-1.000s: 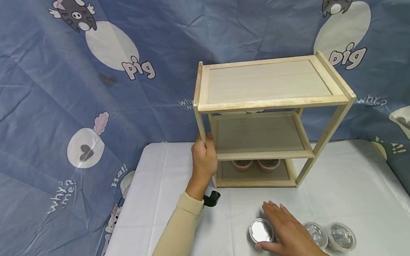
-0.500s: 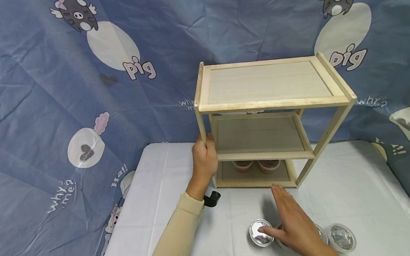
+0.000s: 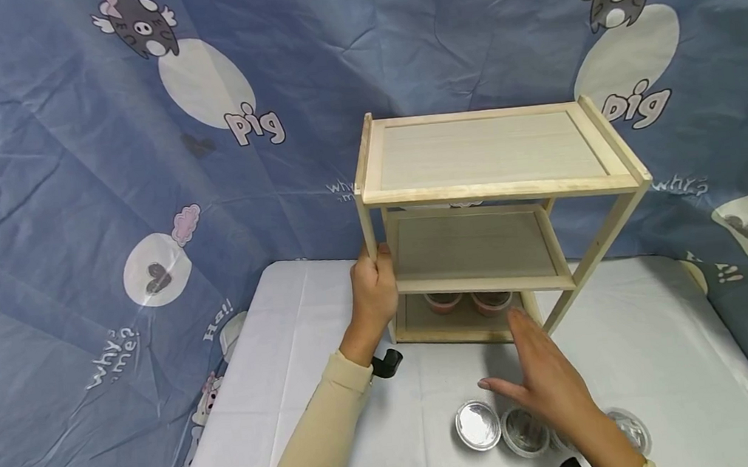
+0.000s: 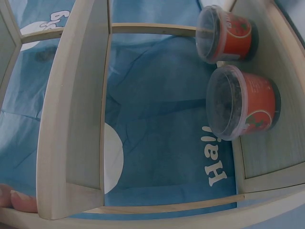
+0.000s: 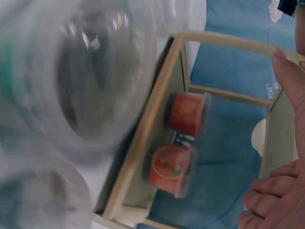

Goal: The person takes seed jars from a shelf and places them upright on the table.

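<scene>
A three-tier light wood shelf rack (image 3: 497, 152) stands at the back of the table. My left hand (image 3: 375, 289) grips its left front post, and two of its fingertips (image 4: 24, 201) show in the left wrist view. Two red-labelled plastic tubs with clear lids, one (image 4: 245, 102) and another (image 4: 228, 36), sit on the rack's bottom tier. My right hand (image 3: 549, 374) hovers in front of that tier near the right front post, thumb spread from straight fingers, holding nothing. Below it, a silvery-topped tub (image 3: 478, 426) and a darker one (image 3: 526, 434) stand on the table.
More lidded tubs stand to the right, one (image 3: 631, 430) partly hidden by the right forearm. The table has a white cover (image 3: 315, 320). Blue printed cloth (image 3: 305, 61) hangs behind the rack and along both sides. The rack's middle tier (image 3: 475, 243) sits above the two tubs.
My right hand has risen away from the tubs on the table and moved forward to the right, toward the bottom tier, uncovering the darker tub. My left hand keeps its grip on the post.
</scene>
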Action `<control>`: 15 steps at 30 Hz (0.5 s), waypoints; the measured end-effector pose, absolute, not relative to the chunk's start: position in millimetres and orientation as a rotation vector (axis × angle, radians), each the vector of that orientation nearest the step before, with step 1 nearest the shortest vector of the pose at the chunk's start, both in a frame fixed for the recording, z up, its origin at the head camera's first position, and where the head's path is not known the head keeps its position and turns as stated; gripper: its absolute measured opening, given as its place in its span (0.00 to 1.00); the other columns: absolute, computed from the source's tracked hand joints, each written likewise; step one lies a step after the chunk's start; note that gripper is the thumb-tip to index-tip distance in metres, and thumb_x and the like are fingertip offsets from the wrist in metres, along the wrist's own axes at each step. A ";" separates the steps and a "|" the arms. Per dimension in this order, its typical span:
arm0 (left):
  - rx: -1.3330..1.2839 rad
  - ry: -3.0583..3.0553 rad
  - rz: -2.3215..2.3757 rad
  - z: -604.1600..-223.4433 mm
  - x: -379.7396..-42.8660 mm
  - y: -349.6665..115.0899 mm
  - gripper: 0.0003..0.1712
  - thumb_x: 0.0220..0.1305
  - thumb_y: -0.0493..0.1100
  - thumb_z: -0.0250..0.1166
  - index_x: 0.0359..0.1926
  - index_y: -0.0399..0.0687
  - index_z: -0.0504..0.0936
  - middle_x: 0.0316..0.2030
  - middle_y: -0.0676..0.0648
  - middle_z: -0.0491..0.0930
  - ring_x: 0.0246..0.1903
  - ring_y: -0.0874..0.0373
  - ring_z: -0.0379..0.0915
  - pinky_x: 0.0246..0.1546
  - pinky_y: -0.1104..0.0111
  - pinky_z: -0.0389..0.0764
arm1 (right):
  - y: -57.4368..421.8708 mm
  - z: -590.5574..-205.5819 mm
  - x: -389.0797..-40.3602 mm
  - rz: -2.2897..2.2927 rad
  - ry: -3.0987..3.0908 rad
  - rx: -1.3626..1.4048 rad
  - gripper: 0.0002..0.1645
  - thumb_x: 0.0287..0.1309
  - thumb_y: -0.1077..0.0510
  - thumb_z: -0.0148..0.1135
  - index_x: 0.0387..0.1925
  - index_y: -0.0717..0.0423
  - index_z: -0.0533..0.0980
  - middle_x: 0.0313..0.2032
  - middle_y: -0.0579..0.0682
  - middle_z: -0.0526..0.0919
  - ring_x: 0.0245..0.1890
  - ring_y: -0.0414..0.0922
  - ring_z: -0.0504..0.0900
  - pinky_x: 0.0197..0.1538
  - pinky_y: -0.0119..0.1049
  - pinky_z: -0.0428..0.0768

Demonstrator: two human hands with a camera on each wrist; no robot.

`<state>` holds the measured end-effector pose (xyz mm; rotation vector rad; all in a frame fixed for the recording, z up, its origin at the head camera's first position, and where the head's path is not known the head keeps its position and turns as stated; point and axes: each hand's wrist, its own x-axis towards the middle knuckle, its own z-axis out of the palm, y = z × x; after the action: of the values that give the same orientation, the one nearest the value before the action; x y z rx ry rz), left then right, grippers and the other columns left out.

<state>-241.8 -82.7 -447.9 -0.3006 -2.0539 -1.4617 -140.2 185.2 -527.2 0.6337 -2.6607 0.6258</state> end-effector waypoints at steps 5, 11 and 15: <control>-0.304 -2.052 -1.460 -448.2 -242.3 -82.7 0.19 0.76 0.49 0.45 0.26 0.47 0.62 0.13 0.52 0.56 0.11 0.60 0.49 0.10 0.67 0.54 | 191.1 -518.3 -156.6 0.608 -2.663 0.622 0.70 0.41 0.29 0.71 0.72 0.65 0.50 0.68 0.66 0.60 0.68 0.62 0.57 0.65 0.56 0.59; -0.311 -2.050 -1.466 -447.7 -241.6 -81.8 0.19 0.76 0.48 0.45 0.26 0.47 0.62 0.13 0.52 0.56 0.11 0.60 0.50 0.09 0.67 0.54 | 196.2 -511.4 -171.9 0.611 -2.650 0.636 0.67 0.41 0.29 0.71 0.73 0.58 0.51 0.65 0.63 0.65 0.66 0.61 0.62 0.64 0.57 0.61; -0.300 -2.049 -1.460 -448.2 -242.1 -82.0 0.19 0.76 0.49 0.45 0.26 0.47 0.62 0.13 0.52 0.56 0.11 0.60 0.49 0.09 0.67 0.53 | 196.8 -508.6 -180.8 0.598 -2.640 0.641 0.70 0.40 0.29 0.71 0.74 0.55 0.47 0.65 0.64 0.64 0.64 0.60 0.64 0.63 0.56 0.62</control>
<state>-242.1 -82.0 -448.2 -0.2997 -2.0490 -1.4598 -180.8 196.8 -508.6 0.6407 -2.6395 0.5981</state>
